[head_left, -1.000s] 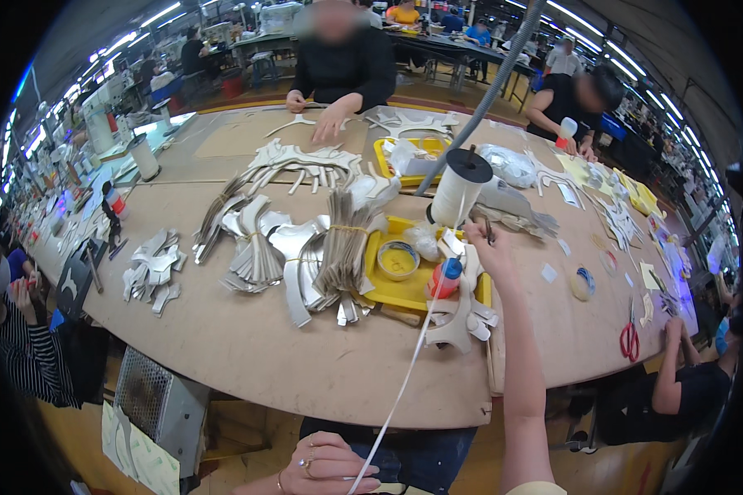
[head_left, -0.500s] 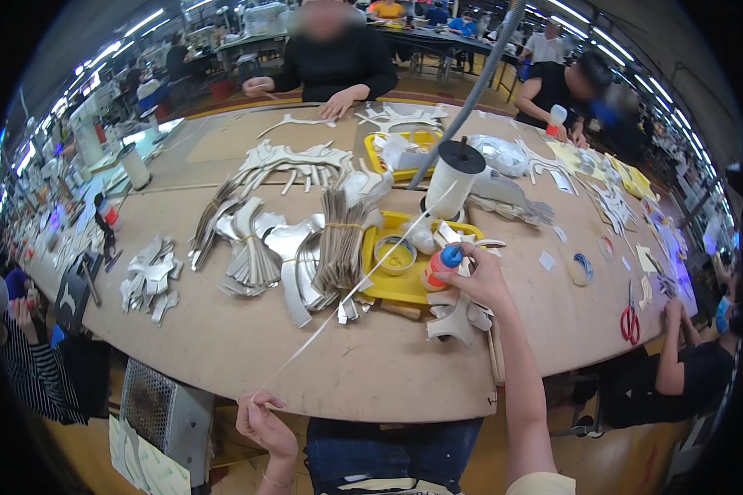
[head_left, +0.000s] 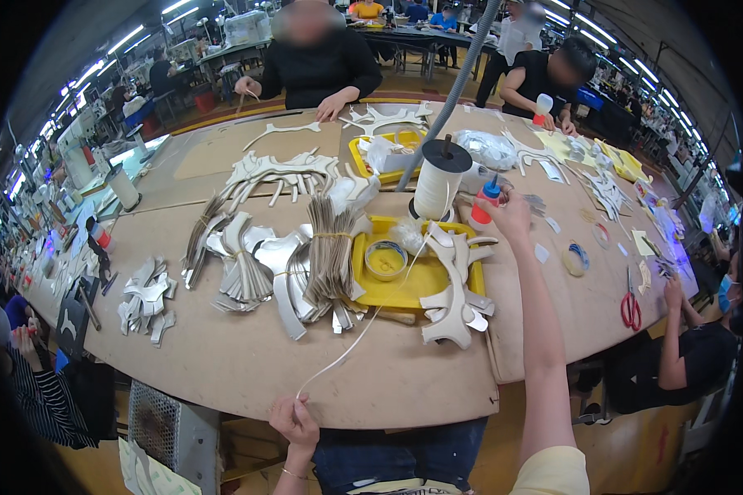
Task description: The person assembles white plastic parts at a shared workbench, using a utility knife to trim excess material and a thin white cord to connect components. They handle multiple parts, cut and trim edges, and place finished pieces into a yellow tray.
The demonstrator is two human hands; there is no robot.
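Near the table's front edge my left hand [head_left: 295, 422] pinches the end of a narrow white strip [head_left: 332, 360]. From there the strip curves slackly up over the yellow tray toward a large white spool [head_left: 437, 190]. My right hand [head_left: 513, 214] grips a red squeeze bottle [head_left: 481, 213] with a blue nozzle cap, held tilted just right of the spool. Below it, pale curved cut pieces [head_left: 450, 307] lie over the right side of the yellow tray [head_left: 417, 290]. A round tub [head_left: 385, 260] with yellowish contents sits in that tray.
Banded bundles of cut pieces [head_left: 330, 264] stand left of the tray; looser silvery pieces [head_left: 147, 297] lie farther left. Red-handled scissors [head_left: 630, 309] and a tape roll [head_left: 575, 261] are at the right. A grey hose [head_left: 462, 82] slants past the spool. Co-workers sit around the table.
My right hand has lifted the bottle from the tray, up and to the right. My left hand has shifted slightly right, and the strip has gone from taut to slack.
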